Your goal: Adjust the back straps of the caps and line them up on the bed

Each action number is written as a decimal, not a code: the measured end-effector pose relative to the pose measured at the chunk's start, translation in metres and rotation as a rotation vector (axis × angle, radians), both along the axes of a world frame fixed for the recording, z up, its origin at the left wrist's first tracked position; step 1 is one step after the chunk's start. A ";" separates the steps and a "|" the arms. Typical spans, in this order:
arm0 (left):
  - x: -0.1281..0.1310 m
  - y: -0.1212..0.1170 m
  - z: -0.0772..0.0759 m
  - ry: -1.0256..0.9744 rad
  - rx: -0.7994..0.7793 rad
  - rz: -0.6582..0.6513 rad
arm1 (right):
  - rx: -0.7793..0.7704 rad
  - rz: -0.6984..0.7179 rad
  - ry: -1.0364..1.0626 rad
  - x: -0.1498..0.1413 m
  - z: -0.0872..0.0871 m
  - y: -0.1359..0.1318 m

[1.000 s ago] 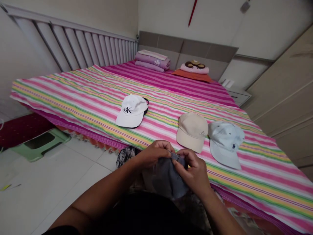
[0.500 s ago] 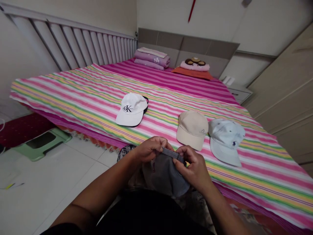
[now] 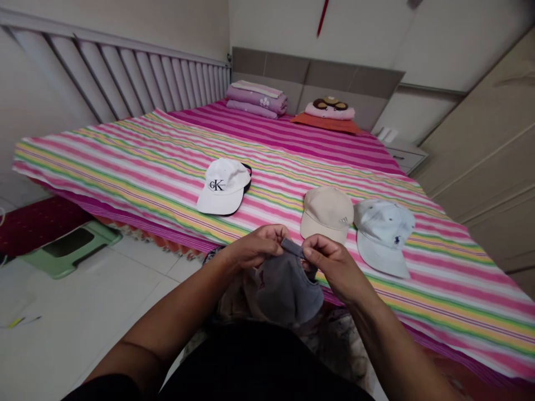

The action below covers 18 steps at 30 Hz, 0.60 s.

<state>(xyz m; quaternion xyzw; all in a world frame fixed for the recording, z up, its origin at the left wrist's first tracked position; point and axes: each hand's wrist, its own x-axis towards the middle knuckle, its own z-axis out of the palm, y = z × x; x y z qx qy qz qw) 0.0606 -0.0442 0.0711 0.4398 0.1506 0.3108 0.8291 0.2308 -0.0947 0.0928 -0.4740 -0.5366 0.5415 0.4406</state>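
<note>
One gray cap (image 3: 278, 295) is pinched at its strap (image 3: 292, 248) by the left hand (image 3: 259, 246) and right hand (image 3: 330, 259). Beyond them, one white cap (image 3: 224, 186), one beige cap (image 3: 328, 209) and one pale-blue cap (image 3: 384, 234) are seen.

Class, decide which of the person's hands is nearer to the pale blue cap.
Right. The right hand is left of the pale blue cap, nearer the camera; the left hand is farther left.

The bed (image 3: 355, 147) fills the middle of the frame, a striped sheet (image 3: 125, 161) across its near part. Caps lie there: white (image 3: 225, 181) near centre, beige (image 3: 328, 206) and pale blue (image 3: 384, 223) rightward. Upper centre: purple bedding (image 3: 254, 101), orange cloth (image 3: 317, 123).
</note>
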 end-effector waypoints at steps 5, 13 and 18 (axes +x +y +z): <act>0.007 -0.003 -0.003 0.058 -0.008 0.002 | -0.102 -0.011 0.182 0.002 0.002 0.001; 0.011 -0.003 -0.008 0.212 -0.048 -0.024 | -0.078 -0.021 0.204 -0.002 -0.003 0.001; 0.015 -0.004 -0.004 0.199 -0.175 -0.024 | -0.055 0.009 0.287 -0.004 -0.003 0.003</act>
